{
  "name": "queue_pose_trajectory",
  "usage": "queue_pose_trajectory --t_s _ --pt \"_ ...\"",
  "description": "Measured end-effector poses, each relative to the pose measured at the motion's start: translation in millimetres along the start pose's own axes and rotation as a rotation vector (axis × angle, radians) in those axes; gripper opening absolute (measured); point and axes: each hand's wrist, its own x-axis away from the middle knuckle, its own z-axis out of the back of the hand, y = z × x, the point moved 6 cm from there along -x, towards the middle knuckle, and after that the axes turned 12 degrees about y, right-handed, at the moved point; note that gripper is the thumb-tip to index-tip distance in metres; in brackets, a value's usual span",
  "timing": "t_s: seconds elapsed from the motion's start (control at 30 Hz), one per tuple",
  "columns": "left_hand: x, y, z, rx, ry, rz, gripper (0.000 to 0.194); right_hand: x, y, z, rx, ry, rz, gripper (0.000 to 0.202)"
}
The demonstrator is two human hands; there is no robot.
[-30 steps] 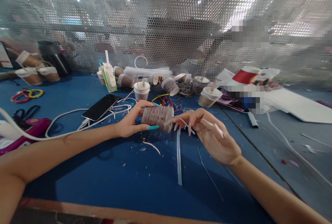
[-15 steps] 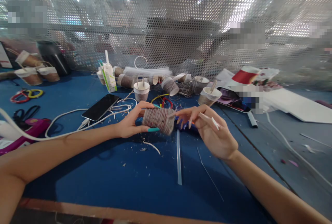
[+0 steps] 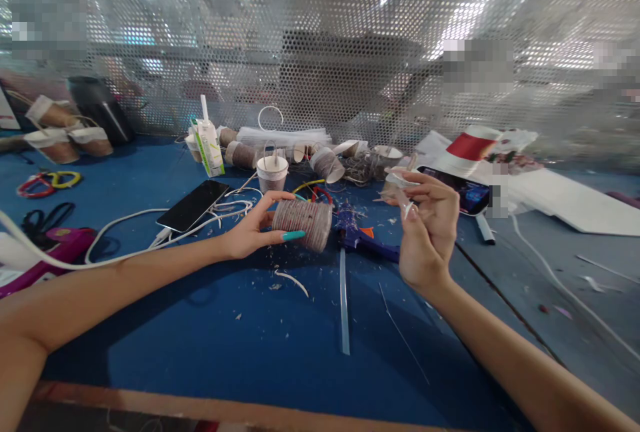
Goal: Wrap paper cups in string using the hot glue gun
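Between the thumb and fingers of my left hand [image 3: 257,229] lies a cord-wrapped cup [image 3: 305,222], tilted on its side above the blue table [image 3: 200,345]. My right hand [image 3: 430,232] is raised to the right of it, its fingers curled with the thumb pressed in; what is between them is too small and blurred to name. Below and between the hands rests a blue glue gun [image 3: 357,235] with an orange part, and a clear glue stick [image 3: 345,305] points from it toward the table's front. A white curved strip [image 3: 293,282] lies below the cup.
A phone [image 3: 193,207] and white cables are at the left, with scissors [image 3: 35,185] farther out. Behind stand a white-lined cup [image 3: 273,172], a drink carton [image 3: 209,147] and several wrapped cups. At the right are another phone [image 3: 467,193] and white sheets [image 3: 565,202].
My right hand has moved right and away from the wrapped cup, and its fingers have curled in. The glue gun is more exposed. My left hand still holds the cup, shifted slightly left.
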Motion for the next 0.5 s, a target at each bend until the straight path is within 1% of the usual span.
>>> queue_pose_trajectory --t_s 0.1,0.2,0.3,0.4,0.5 --pt "-2.0 -2.1 1.9 0.045 0.030 0.030 0.050 5.9 -13.7 -6.7 -0.069 -0.048 0.099 0.015" --pt "-4.2 -7.0 6.0 0.073 0.082 0.076 0.047 14.0 -20.8 -16.3 -0.118 -0.157 0.031 0.020" --pt "-5.9 -11.1 9.0 0.118 0.112 0.104 0.047 22.5 -20.9 -22.8 -0.044 -0.302 -0.035 0.033" --pt "-6.4 -13.1 9.2 0.148 0.108 0.117 0.047 28.9 -17.5 -26.0 0.021 -0.427 -0.025 0.038" --pt "-6.1 -12.0 7.5 0.178 0.086 0.120 0.048 30.8 -13.7 -27.1 0.024 -0.467 -0.005 0.038"
